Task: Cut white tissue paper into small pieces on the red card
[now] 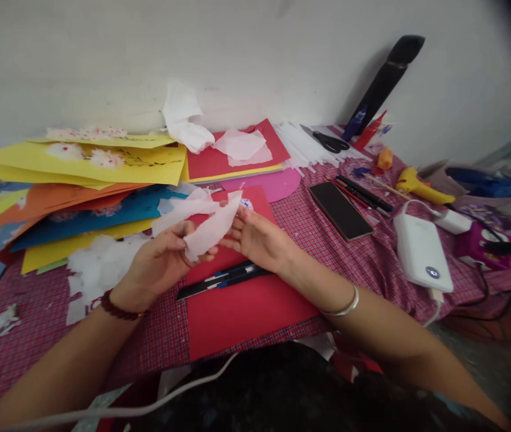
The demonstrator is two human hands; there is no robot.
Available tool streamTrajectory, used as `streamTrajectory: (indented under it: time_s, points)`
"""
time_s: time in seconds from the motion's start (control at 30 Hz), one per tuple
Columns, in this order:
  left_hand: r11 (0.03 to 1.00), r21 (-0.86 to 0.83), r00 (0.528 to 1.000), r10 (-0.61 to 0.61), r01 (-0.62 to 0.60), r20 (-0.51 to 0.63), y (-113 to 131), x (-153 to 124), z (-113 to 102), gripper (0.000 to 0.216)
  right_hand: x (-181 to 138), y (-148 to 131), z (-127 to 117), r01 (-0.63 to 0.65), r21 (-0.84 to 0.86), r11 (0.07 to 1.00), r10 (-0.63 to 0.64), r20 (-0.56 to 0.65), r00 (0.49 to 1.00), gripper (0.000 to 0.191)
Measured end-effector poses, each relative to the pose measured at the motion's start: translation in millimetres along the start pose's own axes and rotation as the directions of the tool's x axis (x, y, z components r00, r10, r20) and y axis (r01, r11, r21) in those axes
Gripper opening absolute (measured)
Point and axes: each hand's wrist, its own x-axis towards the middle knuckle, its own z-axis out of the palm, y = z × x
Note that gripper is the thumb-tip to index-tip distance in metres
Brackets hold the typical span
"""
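A torn strip of thin white tissue paper [213,229] stretches between my two hands, above a red sheet of card [246,312]. My left hand [159,252] pinches its lower left end, thumb on top and fingers beneath. At the upper right end, the fingertips of my right hand [267,240] close on the strip, partly hidden behind it. Dark pens or markers [219,279] lie on the card below my hands. Just behind the strip are more torn tissue pieces [183,210], and others [102,264] lie left of my left hand.
Stacked yellow, orange and blue cards [138,171] fill the left. Along the wall lie a red sheet [197,163] with tissue on it, white strips [303,144] and black scissors [331,142]. At right are a phone [340,210], glue gun [421,185] and cabled power bank [423,249].
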Motion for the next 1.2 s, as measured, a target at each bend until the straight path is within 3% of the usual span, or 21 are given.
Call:
streamTrajectory:
  time_s: [0.17, 0.37, 0.6, 0.77, 0.93, 1.07, 1.2]
  points:
    - [0.998, 0.039, 0.999, -0.039, 0.04, -0.006, -10.8, 1.9, -2.2, 0.013, 5.9, -1.6, -5.4, 0.096, -0.156, 0.983, -0.138, -0.286, 0.948, 0.019]
    - [0.995, 0.085, 0.991, 0.058, -0.047, -0.124, -15.5, 4.2, -2.1, 0.015, 10.2, -3.6, -13.4, 0.146, -0.205, 0.968, -0.215, -0.373, 0.902, 0.028]
    - [0.981, 0.121, 0.971, 0.172, -0.153, -0.168, -10.4, 6.4, -2.1, 0.036, 5.4, -15.3, -11.3, 0.022, -0.139, 0.99, -0.059, -0.266, 0.962, 0.021]
    - [0.965, 0.193, 0.971, 0.203, -0.176, -0.129, -8.1, 7.6, -6.5, 0.021, 5.7, -19.6, -16.7, -0.133, -0.177, 0.975, 0.08, -0.279, 0.957, 0.021]
    - [0.948, 0.249, 0.975, 0.217, -0.198, -0.049, -8.1, 0.1, -2.4, 0.033, 3.6, -23.9, -26.1, -0.121, -0.259, 0.958, 0.04, -0.297, 0.954, 0.015]
    - [0.914, 0.322, 0.968, 0.244, -0.248, 0.053, -11.6, -2.0, -3.8, 0.018, 3.7, -26.9, -32.2, -0.087, -0.295, 0.951, 0.021, -0.22, 0.975, 0.025]
    - [0.819, 0.442, 0.931, 0.323, -0.365, 0.171, -9.7, -3.1, -6.1, 0.009, 5.7, -26.6, -35.8, 0.017, -0.388, 0.921, -0.087, -0.164, 0.983, 0.035]
